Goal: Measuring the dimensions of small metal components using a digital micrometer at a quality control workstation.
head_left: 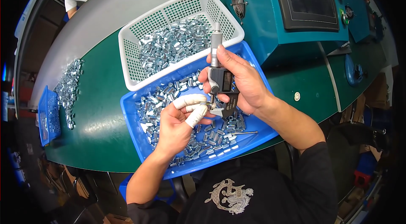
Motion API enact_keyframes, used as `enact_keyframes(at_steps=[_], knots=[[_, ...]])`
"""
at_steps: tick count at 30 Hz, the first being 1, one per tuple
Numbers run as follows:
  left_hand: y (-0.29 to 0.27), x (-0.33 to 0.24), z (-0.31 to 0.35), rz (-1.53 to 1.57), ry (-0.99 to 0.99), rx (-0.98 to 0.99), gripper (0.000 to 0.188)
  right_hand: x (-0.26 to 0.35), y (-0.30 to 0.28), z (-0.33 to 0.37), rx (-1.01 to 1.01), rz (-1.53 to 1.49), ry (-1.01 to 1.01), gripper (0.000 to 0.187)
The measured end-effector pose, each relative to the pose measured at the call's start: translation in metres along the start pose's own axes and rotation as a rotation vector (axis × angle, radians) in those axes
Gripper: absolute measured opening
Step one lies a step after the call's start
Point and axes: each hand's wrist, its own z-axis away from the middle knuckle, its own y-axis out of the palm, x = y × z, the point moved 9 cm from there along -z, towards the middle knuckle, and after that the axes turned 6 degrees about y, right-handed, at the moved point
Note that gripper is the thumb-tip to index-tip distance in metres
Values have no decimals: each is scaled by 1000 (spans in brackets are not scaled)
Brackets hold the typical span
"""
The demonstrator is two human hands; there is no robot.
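Green bench [101, 110] | R hand [243, 82] grips micrometer [222, 81] | L hand [179, 122] pinches small part [206, 104] - mostly hidden

The near middle of the green table top [101, 110] is taken up by a shallow blue plastic tray [132, 116] strewn with small silvery metal nuts [215, 137]. Its far edge is closed off by a white perforated plastic basket [127, 50], heaped with the same parts. To the right, passage is blocked by a teal machine cabinet with a dark screen [270, 21]. Bare green surface is left between the tray and a loose pile of silvery parts [69, 88] at the far left, beside a small blue crate [47, 116].
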Motion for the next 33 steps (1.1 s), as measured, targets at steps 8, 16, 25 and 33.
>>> enact_keyframes(at_steps=[8,16,25,33], knots=[[-4,0,-1,-54,27,-23,22,-2,0,-1,29,-96,27,38],[-7,-7,-2,-253,104,-28,19,0,-1,1,-25,19,4,33],[-43,-43,-15,-39,316,-337,38,0,-1,2,-39,54,9,41],[8,-5,-5,-1283,249,270,26,-4,-2,-1,-31,54,36,40]])
